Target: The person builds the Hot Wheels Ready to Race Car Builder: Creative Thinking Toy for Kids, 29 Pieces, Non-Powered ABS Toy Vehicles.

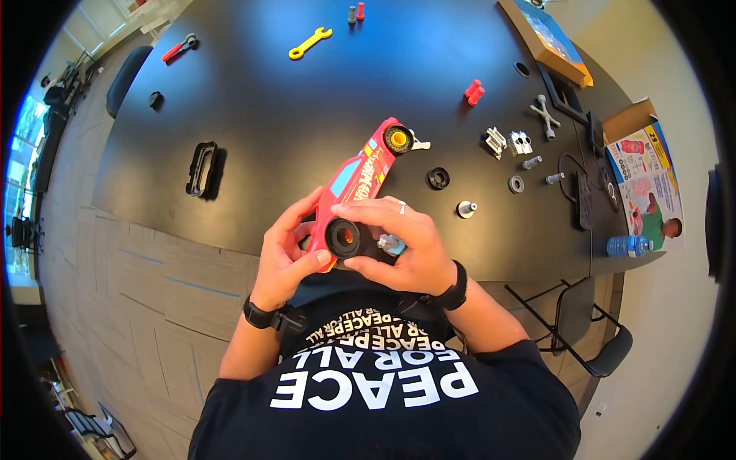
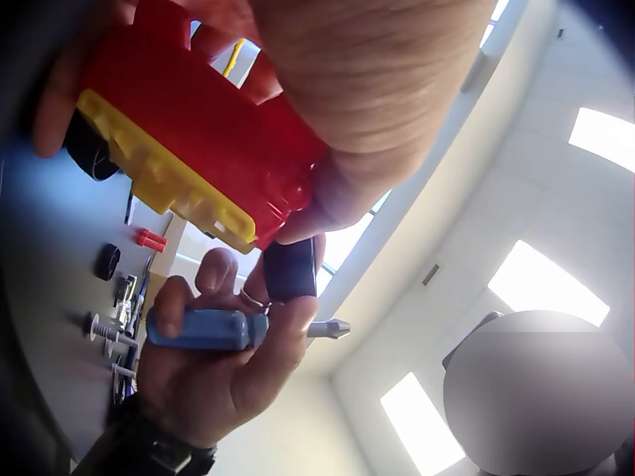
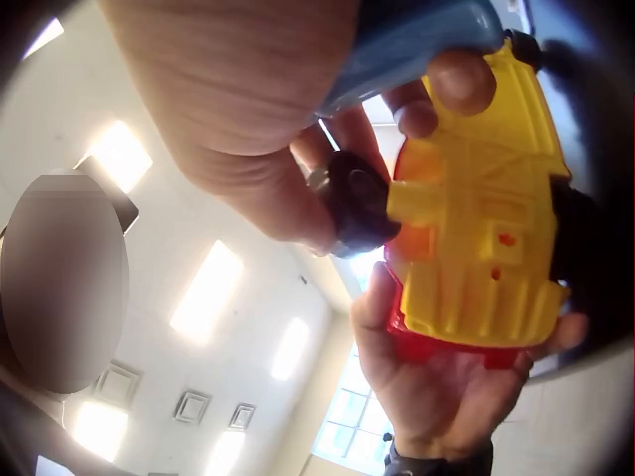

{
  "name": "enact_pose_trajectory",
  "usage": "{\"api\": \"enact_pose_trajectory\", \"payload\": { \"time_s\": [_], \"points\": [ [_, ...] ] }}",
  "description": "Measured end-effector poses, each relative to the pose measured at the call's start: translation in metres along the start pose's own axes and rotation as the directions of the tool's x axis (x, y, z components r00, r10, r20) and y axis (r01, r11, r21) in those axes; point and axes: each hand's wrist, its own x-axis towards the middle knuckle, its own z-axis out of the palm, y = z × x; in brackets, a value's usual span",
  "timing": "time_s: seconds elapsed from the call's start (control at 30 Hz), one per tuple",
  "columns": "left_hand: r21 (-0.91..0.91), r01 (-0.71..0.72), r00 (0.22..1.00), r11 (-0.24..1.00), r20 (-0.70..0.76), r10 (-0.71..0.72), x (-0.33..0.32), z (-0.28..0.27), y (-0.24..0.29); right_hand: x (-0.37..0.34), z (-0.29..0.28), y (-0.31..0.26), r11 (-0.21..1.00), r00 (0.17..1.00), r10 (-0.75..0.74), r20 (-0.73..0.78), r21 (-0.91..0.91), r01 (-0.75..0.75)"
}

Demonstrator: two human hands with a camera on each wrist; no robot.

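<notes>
A red toy car (image 1: 354, 175) with a yellow underside (image 3: 486, 193) is tilted up over the table's near edge. My left hand (image 1: 285, 257) grips its near end, thumb and fingers on either side of the body. A black tire (image 1: 343, 238) sits against the car's side at that end, and my right hand (image 1: 420, 247) pinches it between thumb and fingers. Also held in the right hand, against the palm, is a toy screwdriver (image 2: 203, 329) with a blue handle and grey tip. The car's far wheel (image 1: 398, 139) has a yellow hub.
Right of the car lie a loose black tire (image 1: 438, 179), a grey bolt (image 1: 466, 209), chrome parts (image 1: 495, 142), red pegs (image 1: 474, 92) and a grey cross wrench (image 1: 546, 117). A yellow wrench (image 1: 310, 44) lies far off, a black frame (image 1: 202, 170) left, a bottle (image 1: 629, 246) right.
</notes>
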Motion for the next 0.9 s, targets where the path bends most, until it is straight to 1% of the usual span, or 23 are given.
{"api": "enact_pose_trajectory", "payload": {
  "time_s": [0.03, 0.17, 0.23, 0.27, 0.3, 0.33, 0.37, 0.43, 0.47, 0.5, 0.53, 0.57, 0.6, 0.67, 0.7, 0.77, 0.8, 0.83, 0.87, 0.9],
  "points": [
    [-0.003, -0.002, 1.000, 1.000, 0.003, 0.002, -0.001, 0.000, -0.001, -0.003, 0.004, -0.001, 1.000, 0.999, 0.020, -0.050, 0.021, -0.019],
    [0.032, 0.000, 1.000, 1.000, -0.006, 0.000, -0.003, 0.007, 0.004, -0.009, 0.002, -0.005, 0.998, 0.997, 0.053, -0.058, -0.037, -0.055],
    [0.049, -0.004, 1.000, 0.999, 0.002, 0.003, -0.001, 0.008, 0.005, -0.012, 0.004, 0.004, 0.999, 0.996, 0.014, -0.084, 0.046, -0.010],
    [0.050, -0.004, 1.000, 0.999, 0.007, 0.004, 0.000, 0.007, 0.004, -0.017, 0.006, 0.009, 0.999, 0.996, 0.014, -0.088, 0.043, -0.010],
    [0.048, -0.005, 1.000, 0.999, 0.010, 0.004, 0.001, 0.006, 0.002, -0.023, 0.009, 0.014, 0.980, 0.989, 0.106, -0.098, 0.177, -0.087],
    [0.045, -0.005, 1.000, 0.999, 0.012, 0.004, 0.000, 0.006, 0.000, -0.027, 0.011, 0.016, 0.937, 0.975, 0.200, -0.095, 0.309, -0.162],
    [0.043, -0.002, 1.000, 0.999, 0.013, 0.001, 0.000, 0.005, -0.001, -0.027, 0.012, 0.016, 0.937, 0.975, 0.203, -0.096, 0.309, -0.165],
    [0.046, -0.013, 1.000, 0.999, 0.004, 0.013, 0.001, 0.004, -0.003, -0.026, 0.014, 0.017, 0.984, 0.985, 0.126, -0.114, 0.141, -0.110],
    [0.047, -0.014, 1.000, 0.999, 0.004, 0.013, 0.001, 0.004, -0.002, -0.026, 0.015, 0.015, 0.984, 0.986, 0.126, -0.114, 0.142, -0.109],
    [0.009, 0.009, 1.000, 1.000, -0.008, -0.009, 0.000, 0.006, -0.001, -0.026, 0.017, 0.012, 0.996, 0.988, 0.084, -0.132, 0.006, -0.084],
    [-0.031, 0.032, 0.999, 0.999, -0.020, -0.033, -0.001, 0.007, 0.000, -0.025, 0.017, 0.009, 0.990, 0.989, 0.041, -0.144, -0.130, -0.060],
    [-0.031, 0.033, 0.999, 0.999, -0.020, -0.034, -0.002, 0.008, 0.001, -0.023, 0.016, 0.007, 0.969, 0.989, 0.008, -0.147, -0.242, -0.043],
    [-0.023, 0.022, 1.000, 1.000, -0.007, -0.022, -0.002, 0.008, 0.001, -0.023, 0.015, 0.003, 0.969, 0.989, 0.009, -0.148, -0.244, -0.045],
    [-0.015, 0.009, 1.000, 1.000, 0.013, -0.008, -0.001, 0.010, 0.002, -0.024, 0.007, -0.003, 0.951, 0.992, 0.104, -0.070, -0.285, -0.120],
    [-0.014, 0.025, 1.000, 1.000, -0.006, -0.025, -0.001, 0.012, 0.004, -0.026, 0.002, -0.003, 0.950, 0.992, 0.104, -0.072, -0.288, -0.121],
    [-0.017, 0.040, 0.999, 0.999, -0.026, -0.041, -0.001, 0.012, 0.006, -0.032, -0.016, -0.002, 0.938, 0.977, 0.116, -0.181, -0.302, -0.167],
    [-0.042, 0.056, 0.998, 0.998, -0.038, -0.058, -0.001, 0.011, 0.006, -0.033, -0.027, 0.001, 0.895, 0.964, 0.119, -0.239, -0.393, -0.209],
    [-0.068, 0.073, 0.996, 0.995, -0.050, -0.077, -0.001, 0.011, 0.006, -0.034, -0.037, 0.015, 0.840, 0.958, 0.042, -0.285, -0.510, -0.188],
    [-0.071, 0.075, 0.996, 0.995, -0.049, -0.079, -0.002, 0.011, 0.006, -0.033, -0.045, 0.014, 0.774, 0.923, 0.202, -0.327, -0.524, -0.355],
    [-0.063, 0.070, 0.996, 0.996, -0.043, -0.073, -0.001, 0.011, 0.006, -0.038, -0.051, 0.022, 0.693, 0.917, 0.228, -0.328, -0.606, -0.390]
  ]
}}
